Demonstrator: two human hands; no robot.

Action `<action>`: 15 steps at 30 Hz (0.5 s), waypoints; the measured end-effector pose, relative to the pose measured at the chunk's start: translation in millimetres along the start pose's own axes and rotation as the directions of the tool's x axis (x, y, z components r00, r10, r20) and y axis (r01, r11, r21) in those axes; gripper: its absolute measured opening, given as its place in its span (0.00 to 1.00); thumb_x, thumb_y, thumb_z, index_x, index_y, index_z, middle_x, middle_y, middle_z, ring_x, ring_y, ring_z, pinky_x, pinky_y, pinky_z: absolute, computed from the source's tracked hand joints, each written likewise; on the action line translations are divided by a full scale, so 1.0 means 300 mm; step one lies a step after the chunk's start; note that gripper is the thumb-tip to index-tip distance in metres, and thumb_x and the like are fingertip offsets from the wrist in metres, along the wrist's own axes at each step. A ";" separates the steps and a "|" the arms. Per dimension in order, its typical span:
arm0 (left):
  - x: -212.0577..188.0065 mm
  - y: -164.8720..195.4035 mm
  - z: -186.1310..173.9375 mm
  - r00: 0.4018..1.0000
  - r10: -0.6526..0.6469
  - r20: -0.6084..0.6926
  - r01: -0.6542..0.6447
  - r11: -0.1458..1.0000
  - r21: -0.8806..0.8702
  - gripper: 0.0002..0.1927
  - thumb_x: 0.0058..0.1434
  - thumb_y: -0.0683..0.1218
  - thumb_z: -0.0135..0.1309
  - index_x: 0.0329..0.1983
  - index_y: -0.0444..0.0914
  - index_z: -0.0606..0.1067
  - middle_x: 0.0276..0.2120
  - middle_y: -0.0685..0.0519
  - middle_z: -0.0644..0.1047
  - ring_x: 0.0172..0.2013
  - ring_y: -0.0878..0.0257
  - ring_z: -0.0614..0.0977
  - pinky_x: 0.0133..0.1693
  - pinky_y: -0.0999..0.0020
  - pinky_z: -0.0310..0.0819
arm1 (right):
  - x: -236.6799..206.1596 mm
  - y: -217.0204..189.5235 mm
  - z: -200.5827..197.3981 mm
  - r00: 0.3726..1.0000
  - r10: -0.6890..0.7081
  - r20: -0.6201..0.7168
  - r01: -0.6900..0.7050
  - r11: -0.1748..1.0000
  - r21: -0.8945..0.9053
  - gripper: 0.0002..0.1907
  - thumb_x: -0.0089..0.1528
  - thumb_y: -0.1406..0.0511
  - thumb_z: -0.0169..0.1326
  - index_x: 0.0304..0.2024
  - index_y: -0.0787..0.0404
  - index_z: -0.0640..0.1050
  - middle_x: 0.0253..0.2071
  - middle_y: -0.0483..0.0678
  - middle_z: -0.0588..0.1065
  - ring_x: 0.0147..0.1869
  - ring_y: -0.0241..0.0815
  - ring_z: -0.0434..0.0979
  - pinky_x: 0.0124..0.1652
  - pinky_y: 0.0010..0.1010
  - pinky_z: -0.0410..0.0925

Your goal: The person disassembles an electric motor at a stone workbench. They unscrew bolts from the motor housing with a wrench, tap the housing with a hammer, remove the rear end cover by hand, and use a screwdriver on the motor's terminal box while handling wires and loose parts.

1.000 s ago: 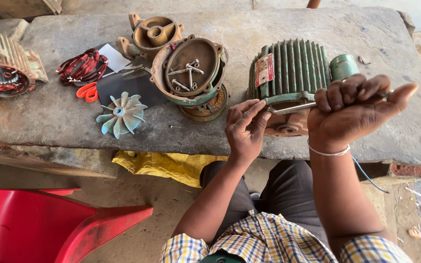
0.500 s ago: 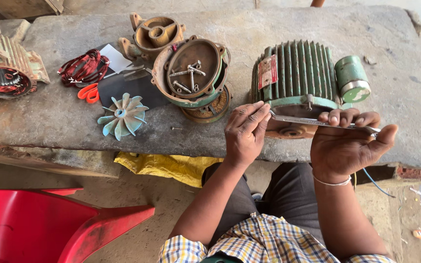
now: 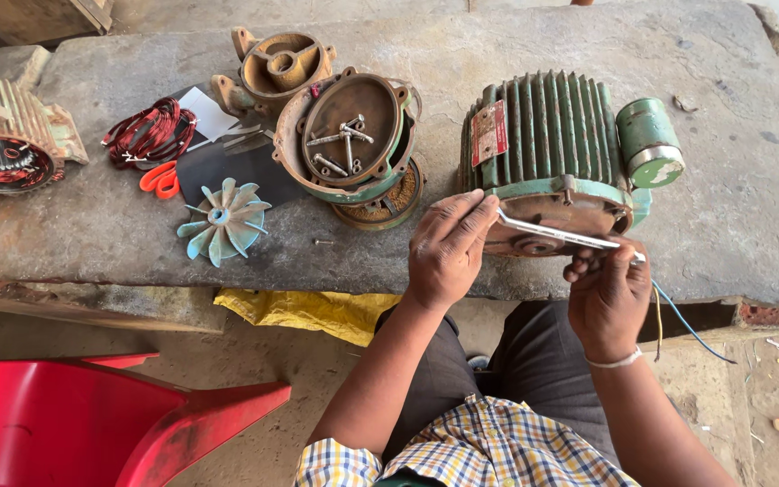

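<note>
A green ribbed electric motor lies on a stone slab, its open end facing me. My left hand pinches one end of a thin metal spanner at the motor's rim. My right hand grips the spanner's other end, palm turned down, just below the motor's face. The spanner lies across the front of the motor's rusty end. Blue and yellow wires hang from the motor beside my right wrist.
A motor end cover holding several bolts sits left of the motor. A pale blue fan, orange scissors, a red wire coil, another cover and a wound stator lie further left. A red plastic chair stands below.
My right hand has turned over and dropped from a raised, palm-up pose to grip the spanner low at the motor's face. The left hand stayed on the spanner's other end.
</note>
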State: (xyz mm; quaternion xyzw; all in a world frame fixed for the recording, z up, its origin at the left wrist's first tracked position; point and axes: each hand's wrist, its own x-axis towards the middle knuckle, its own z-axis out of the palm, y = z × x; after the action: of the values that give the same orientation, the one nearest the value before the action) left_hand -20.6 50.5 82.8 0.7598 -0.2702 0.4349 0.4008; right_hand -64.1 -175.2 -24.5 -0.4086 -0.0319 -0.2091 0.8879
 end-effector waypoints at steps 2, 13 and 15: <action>0.004 0.000 0.002 1.000 -0.022 0.001 0.022 1.000 -0.013 0.13 0.65 0.40 0.63 0.52 0.38 0.80 0.47 0.48 0.81 0.49 0.52 0.84 0.52 0.59 0.81 | 0.007 -0.015 0.015 0.999 -0.038 0.012 0.039 0.999 -0.024 0.13 0.76 0.57 0.50 0.53 0.59 0.71 0.41 0.50 0.75 0.40 0.40 0.75 0.41 0.32 0.70; -0.079 -0.047 0.018 0.989 -0.104 -0.107 0.090 0.988 -0.125 0.13 0.65 0.42 0.64 0.52 0.40 0.80 0.48 0.51 0.82 0.50 0.56 0.84 0.53 0.62 0.80 | 0.166 -0.361 0.509 0.746 -0.424 0.514 0.665 0.430 -0.610 0.04 0.72 0.69 0.56 0.45 0.65 0.79 0.41 0.55 0.79 0.39 0.43 0.78 0.39 0.31 0.72; -0.114 -0.066 0.041 0.983 -0.138 -0.119 0.120 0.982 -0.148 0.14 0.66 0.42 0.64 0.54 0.42 0.79 0.50 0.52 0.81 0.53 0.57 0.84 0.55 0.62 0.80 | 0.177 -0.359 0.672 0.571 -0.293 0.767 0.820 0.156 -0.551 0.11 0.60 0.72 0.57 0.45 0.67 0.79 0.44 0.58 0.79 0.49 0.53 0.78 0.47 0.39 0.72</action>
State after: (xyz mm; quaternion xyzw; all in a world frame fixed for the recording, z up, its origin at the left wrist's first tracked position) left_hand -16.5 52.8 41.7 0.7160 -0.2236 0.4360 0.4972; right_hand -35.5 -106.9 198.2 -0.7961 -0.2971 -0.4077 0.3343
